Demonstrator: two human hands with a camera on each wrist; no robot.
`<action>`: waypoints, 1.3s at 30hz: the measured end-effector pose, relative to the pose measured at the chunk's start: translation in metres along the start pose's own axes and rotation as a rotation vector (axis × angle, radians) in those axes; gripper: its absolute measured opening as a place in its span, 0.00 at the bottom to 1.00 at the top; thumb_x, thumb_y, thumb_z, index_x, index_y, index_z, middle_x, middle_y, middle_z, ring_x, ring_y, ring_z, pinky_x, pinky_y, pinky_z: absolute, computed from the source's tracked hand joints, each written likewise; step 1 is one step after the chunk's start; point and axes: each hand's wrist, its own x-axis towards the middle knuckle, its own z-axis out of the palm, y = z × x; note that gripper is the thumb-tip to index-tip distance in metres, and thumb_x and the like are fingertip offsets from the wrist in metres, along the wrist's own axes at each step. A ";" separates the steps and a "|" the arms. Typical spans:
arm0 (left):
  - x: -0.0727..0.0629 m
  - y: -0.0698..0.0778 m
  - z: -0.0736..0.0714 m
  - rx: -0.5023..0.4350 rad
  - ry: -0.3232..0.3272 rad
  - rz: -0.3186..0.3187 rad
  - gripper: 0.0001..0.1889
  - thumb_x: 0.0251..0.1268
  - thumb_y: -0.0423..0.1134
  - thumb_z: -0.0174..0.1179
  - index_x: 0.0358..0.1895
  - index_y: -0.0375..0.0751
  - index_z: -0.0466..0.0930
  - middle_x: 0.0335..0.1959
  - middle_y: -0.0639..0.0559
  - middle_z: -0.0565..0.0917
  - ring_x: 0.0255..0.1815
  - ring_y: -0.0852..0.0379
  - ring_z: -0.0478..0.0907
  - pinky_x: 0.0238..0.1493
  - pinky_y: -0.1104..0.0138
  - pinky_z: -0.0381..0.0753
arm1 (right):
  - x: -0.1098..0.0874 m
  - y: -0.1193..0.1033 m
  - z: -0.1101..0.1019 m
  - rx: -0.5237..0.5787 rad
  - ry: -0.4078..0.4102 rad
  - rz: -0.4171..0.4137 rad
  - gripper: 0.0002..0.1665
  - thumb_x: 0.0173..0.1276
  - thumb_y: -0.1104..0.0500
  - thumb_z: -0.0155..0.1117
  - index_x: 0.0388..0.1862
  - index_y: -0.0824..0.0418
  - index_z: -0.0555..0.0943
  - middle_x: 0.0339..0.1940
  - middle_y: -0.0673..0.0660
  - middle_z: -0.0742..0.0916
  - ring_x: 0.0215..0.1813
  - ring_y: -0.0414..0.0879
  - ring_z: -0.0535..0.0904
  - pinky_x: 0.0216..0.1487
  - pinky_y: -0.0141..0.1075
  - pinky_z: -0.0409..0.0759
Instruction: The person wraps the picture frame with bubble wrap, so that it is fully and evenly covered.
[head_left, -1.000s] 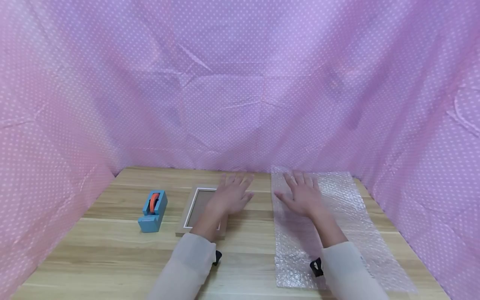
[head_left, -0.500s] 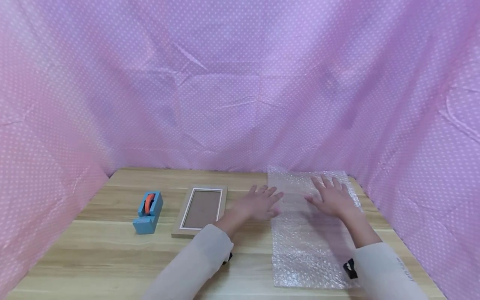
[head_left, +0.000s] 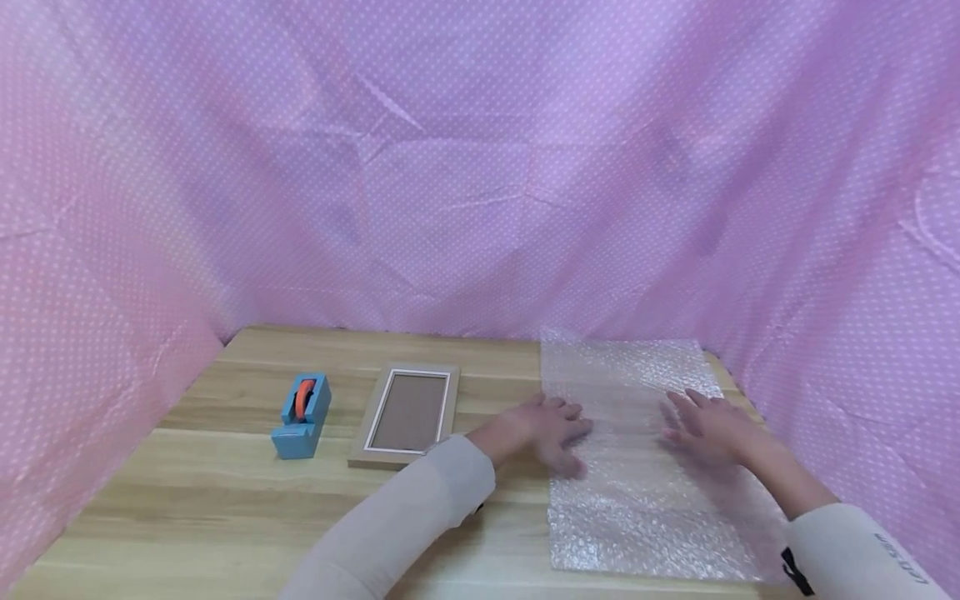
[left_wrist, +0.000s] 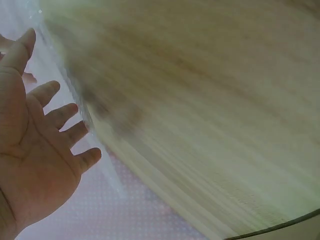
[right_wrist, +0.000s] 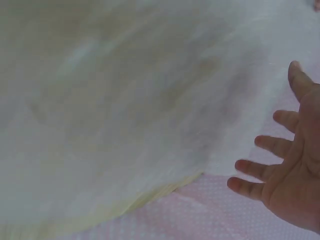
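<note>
A clear sheet of bubble wrap (head_left: 637, 500) lies flat on the right side of the wooden table. My left hand (head_left: 553, 429) is over its left edge, fingers spread and holding nothing. In the left wrist view the palm of that left hand (left_wrist: 37, 145) shows, with the wrap's edge behind the fingertips. Toward the wrap's right edge, my right hand (head_left: 708, 425) hovers with its fingers extended. The right wrist view shows the right hand (right_wrist: 292, 160) with spread fingers and a bare palm. Left of the wrap lies a picture frame (head_left: 360, 450) with a pale wood border.
A blue tape dispenser (head_left: 296, 442) with an orange roll (head_left: 303, 400) stands at the left of the wooden table (head_left: 187, 508). Pink dotted cloth (head_left: 480, 208) hangs behind the table and along both sides.
Both hands have moved to the right and nearer the front. The left hand went from over the picture frame to the wrap's left edge; the right hand shifted toward the wrap's right edge.
</note>
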 end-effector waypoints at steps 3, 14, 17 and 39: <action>0.002 0.004 0.000 0.017 -0.005 0.024 0.45 0.66 0.75 0.51 0.82 0.62 0.55 0.83 0.54 0.54 0.83 0.50 0.48 0.82 0.53 0.45 | -0.008 0.007 0.006 -0.013 -0.003 -0.042 0.43 0.71 0.41 0.66 0.70 0.71 0.71 0.62 0.82 0.76 0.55 0.83 0.74 0.53 0.72 0.73; 0.010 0.006 0.004 0.071 -0.010 0.035 0.47 0.61 0.79 0.52 0.81 0.67 0.55 0.81 0.57 0.57 0.79 0.52 0.55 0.77 0.61 0.60 | -0.016 0.011 0.012 0.015 -0.075 -0.057 0.48 0.69 0.32 0.63 0.73 0.65 0.72 0.66 0.76 0.77 0.60 0.82 0.72 0.59 0.74 0.69; 0.010 0.007 0.005 0.090 -0.009 0.036 0.48 0.60 0.80 0.51 0.82 0.67 0.54 0.81 0.56 0.57 0.78 0.52 0.56 0.76 0.62 0.63 | -0.015 0.011 0.013 0.011 -0.096 -0.051 0.48 0.69 0.31 0.63 0.73 0.66 0.72 0.66 0.76 0.76 0.59 0.84 0.71 0.57 0.75 0.69; -0.009 0.056 0.012 0.281 -0.003 -0.100 0.49 0.56 0.85 0.46 0.76 0.60 0.65 0.68 0.54 0.69 0.69 0.52 0.65 0.70 0.56 0.69 | 0.019 0.001 0.007 0.244 -0.168 -0.183 0.47 0.58 0.49 0.76 0.69 0.73 0.72 0.66 0.84 0.72 0.64 0.82 0.70 0.61 0.73 0.68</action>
